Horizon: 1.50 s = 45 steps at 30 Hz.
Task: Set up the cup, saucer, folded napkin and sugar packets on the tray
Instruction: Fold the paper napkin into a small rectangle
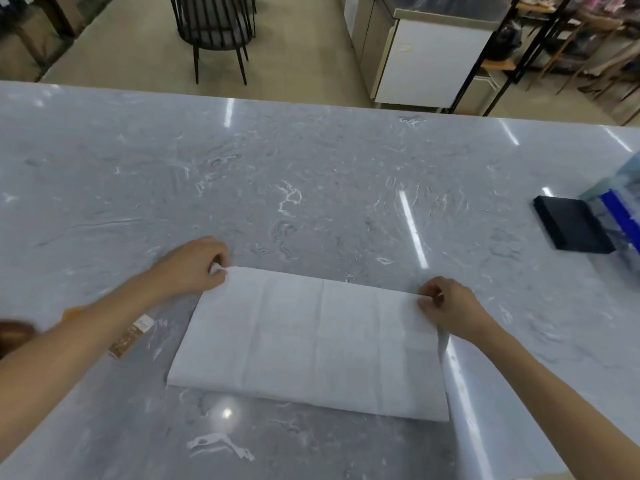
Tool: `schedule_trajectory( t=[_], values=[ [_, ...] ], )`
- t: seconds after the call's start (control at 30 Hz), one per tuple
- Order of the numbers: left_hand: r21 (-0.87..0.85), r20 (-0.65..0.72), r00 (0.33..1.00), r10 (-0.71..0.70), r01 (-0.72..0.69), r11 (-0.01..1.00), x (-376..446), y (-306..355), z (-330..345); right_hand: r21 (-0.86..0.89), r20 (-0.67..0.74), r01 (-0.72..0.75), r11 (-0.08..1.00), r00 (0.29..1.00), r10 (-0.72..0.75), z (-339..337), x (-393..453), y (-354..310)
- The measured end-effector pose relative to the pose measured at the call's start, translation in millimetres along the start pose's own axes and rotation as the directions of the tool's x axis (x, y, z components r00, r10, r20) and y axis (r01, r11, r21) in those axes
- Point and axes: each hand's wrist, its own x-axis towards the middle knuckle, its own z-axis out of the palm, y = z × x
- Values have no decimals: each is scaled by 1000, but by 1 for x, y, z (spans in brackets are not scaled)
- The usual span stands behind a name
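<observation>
**Napkin fold in hand, tray not yet in sight**

At your far left, a brown sugar packet (130,336) lies flat on the grey marble counter (311,174), partly hidden under your left forearm; something orange and a blurred brown shape show at the frame edge beside it, too unclear to name.

Your left hand (194,266) reaches forward with the arm nearly straight, knuckles up, fingers curled and pinched together on the far left corner of the white napkin (311,344). The napkin lies spread as a wide rectangle on the counter in front of you, crease lines running across it, its near edge flat and its far edge lifted slightly at both corners.

Your right hand (446,306) mirrors the left: wrist low, thumb and fingers closed on the far right corner, with the cloth's right edge hanging just beside your forearm.

You appear to be mid-fold, so the napkin step is in hand and the rest of the task seems to lie ahead. The next move likely calls for carrying both corners evenly toward you, so the edges meet square, then pressing the crease.

Well apart at the right sit a dark flat box (571,228) and a blurred blue and clear pack (620,209). No cup, saucer or tray is in view.
</observation>
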Motion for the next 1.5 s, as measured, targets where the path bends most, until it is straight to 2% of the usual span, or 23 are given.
schedule_trajectory(
  t=[0.1,0.2,0.3,0.37,0.57,0.8,0.97,1.1,1.3,1.5],
  values=[
    [-1,161,987,-4,4,1000,18,-3,-9,-14,143,13,1000,990,-11,-12,12,-1],
    [-47,254,967,-24,37,998,27,-8,-10,-93,243,29,995,970,-5,-17,21,-3],
    [-30,297,954,-30,40,999,30,-13,-9,-126,265,57,990,964,-22,-19,23,-5],
    [-52,299,954,-10,27,998,25,-16,-9,-70,218,89,994,973,-72,-21,20,-5],
    [-283,179,983,-41,91,955,3,-30,-14,209,63,144,967,985,-160,-37,-4,-3],
    [-511,39,995,-94,101,854,-24,-11,-34,476,81,40,879,993,-89,-59,-22,-11],
    [-510,-61,989,-137,87,856,-35,1,-34,467,110,9,884,992,-68,-65,-19,-15],
    [-514,-114,973,-199,114,850,-39,-4,-40,483,70,24,876,995,-66,-72,-14,-15],
    [-508,-143,975,-171,76,858,-43,3,-52,500,36,65,863,995,-95,-80,-17,-12],
    [-474,-174,977,-123,26,880,-41,19,-75,544,-59,124,830,992,-109,-96,-23,-9]
  ],
)
